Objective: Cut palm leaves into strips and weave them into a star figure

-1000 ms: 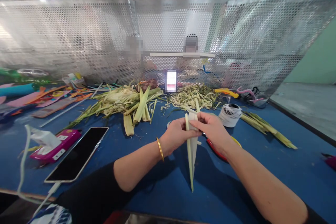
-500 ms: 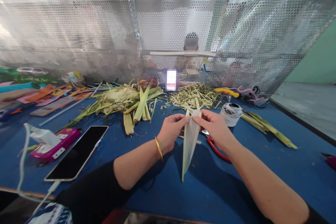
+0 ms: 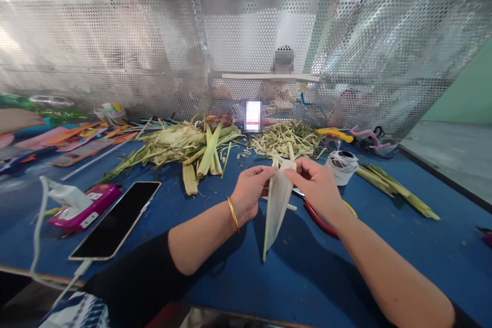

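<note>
A pale, pointed corn husk (image 3: 279,207) hangs tip-down over the blue table, pinched at its upper end between both hands. My left hand (image 3: 251,189), with a gold bangle at the wrist, grips its left edge with thumb and fingers. On the opposite side, my right hand (image 3: 317,187) pinches the top right edge. Pliers or scissors with red handles (image 3: 321,223) lie partly hidden beneath my right hand. Just beyond that hand stands a roll of white string (image 3: 342,166). A thin pale strip (image 3: 291,207) shows behind the husk.
A heap of husks (image 3: 172,146) and a pile of shredded strips (image 3: 288,138) lie along the perforated screen (image 3: 246,25). More husk pieces (image 3: 400,189) rest at right. At left are a phone (image 3: 117,220) on a cable and a magenta power strip (image 3: 86,207). Another person's hand (image 3: 17,120) is at far left.
My hands keep their pinch on the corn husk, whose lower tip has shifted slightly up and left. The whole view has moved a little, and the other person's hand at far left has risen.
</note>
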Demonstrator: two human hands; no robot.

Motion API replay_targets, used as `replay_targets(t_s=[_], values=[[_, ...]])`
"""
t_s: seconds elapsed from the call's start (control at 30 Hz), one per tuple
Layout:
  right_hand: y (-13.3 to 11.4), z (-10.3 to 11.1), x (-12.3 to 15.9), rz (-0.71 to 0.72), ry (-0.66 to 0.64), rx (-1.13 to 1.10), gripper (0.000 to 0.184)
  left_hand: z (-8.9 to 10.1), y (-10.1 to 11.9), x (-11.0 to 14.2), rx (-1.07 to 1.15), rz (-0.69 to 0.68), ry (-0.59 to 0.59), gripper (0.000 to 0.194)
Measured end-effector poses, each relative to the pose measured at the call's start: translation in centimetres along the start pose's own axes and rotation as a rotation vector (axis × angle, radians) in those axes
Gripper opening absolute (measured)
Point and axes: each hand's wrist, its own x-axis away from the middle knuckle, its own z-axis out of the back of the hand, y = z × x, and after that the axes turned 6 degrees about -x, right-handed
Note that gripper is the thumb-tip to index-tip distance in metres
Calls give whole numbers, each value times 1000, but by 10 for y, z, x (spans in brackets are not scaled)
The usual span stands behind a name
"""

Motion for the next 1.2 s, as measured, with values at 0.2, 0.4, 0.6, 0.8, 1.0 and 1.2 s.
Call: replay_targets(t_s=[0.2, 0.4, 0.6, 0.8, 1.0, 1.2], values=[[-4, -2, 3, 62, 29, 38, 22, -1, 1, 1, 34, 33, 27, 19], [-9, 1, 6, 148, 64, 110, 17, 2, 0, -6, 23, 68, 109, 13], [-22, 11, 11, 256, 188, 88, 12, 7, -1, -14, 9, 25, 218, 14], [-30, 31, -1, 403, 562, -146, 7, 19, 6, -31, 47, -17, 385, 15], [-31, 70, -24, 475, 721, -666, 12, 43, 18, -52, 78, -59, 567, 11], [-13, 82, -33, 248, 666, -896, 13, 59, 40, -56, 51, -205, 614, 12]])
